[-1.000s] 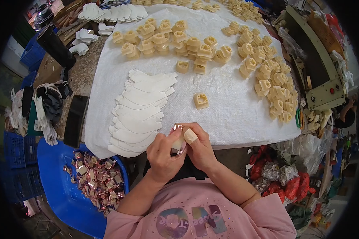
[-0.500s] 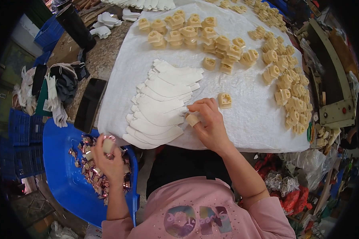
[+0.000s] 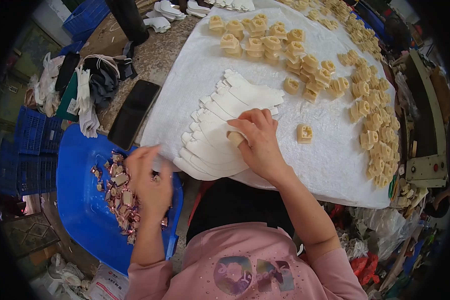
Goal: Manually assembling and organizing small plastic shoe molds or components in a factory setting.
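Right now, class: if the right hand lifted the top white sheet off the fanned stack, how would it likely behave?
The white sheets look thin and flat, so one would probably bend and feel light. They overlap loosely, so neighbours may slide along. The right hand rests on them without denting them, which suggests some stiffness.

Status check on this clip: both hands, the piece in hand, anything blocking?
Left hand blurred over blue bin, grip unclear. Right hand pinching tan piece on white sheet stack. Nothing blocking.
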Motion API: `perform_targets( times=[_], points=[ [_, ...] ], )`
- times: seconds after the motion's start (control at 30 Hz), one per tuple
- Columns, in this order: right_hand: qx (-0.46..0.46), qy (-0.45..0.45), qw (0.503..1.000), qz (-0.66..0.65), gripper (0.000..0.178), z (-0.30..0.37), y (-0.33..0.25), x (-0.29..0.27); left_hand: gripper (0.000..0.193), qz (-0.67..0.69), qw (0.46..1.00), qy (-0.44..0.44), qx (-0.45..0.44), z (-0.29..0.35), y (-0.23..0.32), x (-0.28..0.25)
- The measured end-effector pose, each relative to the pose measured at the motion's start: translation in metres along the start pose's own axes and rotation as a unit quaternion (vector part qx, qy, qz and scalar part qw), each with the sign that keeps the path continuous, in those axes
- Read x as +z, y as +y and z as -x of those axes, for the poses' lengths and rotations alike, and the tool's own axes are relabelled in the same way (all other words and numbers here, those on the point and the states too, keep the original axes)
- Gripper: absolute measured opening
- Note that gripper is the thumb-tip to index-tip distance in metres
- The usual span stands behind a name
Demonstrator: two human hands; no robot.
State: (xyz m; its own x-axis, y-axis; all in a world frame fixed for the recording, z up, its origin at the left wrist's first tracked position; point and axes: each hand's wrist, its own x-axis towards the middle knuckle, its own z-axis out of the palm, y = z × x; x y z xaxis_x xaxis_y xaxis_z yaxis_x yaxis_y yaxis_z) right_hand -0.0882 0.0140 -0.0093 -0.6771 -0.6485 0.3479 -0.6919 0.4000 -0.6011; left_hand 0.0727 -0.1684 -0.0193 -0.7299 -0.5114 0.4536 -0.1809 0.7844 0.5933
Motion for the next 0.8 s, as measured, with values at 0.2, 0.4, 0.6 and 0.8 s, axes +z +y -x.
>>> perform_targets(
  times=[0.2, 0.4, 0.6, 0.8],
  points=[
    [-0.041, -0.028, 0.996, 0.073, 0.026, -0.03, -0.012, 0.032, 0.025, 0.043, 0.982, -0.084, 0.166, -0.021, 0.032, 0.039],
    [-0.026, -0.049, 0.994, 0.091, 0.016, -0.035, -0.009, 0.041, 0.019, 0.035, 0.985, -0.078, 0.152, -0.02, 0.03, 0.048],
    [-0.057, -0.009, 0.995, 0.083, 0.012, -0.035, -0.007, 0.043, 0.021, 0.055, 0.985, -0.068, 0.148, -0.019, 0.03, 0.05],
    [-0.016, -0.087, 0.99, 0.109, 0.021, -0.044, -0.016, 0.038, 0.023, 0.049, 0.985, -0.061, 0.154, -0.016, 0.03, 0.052]
  ],
)
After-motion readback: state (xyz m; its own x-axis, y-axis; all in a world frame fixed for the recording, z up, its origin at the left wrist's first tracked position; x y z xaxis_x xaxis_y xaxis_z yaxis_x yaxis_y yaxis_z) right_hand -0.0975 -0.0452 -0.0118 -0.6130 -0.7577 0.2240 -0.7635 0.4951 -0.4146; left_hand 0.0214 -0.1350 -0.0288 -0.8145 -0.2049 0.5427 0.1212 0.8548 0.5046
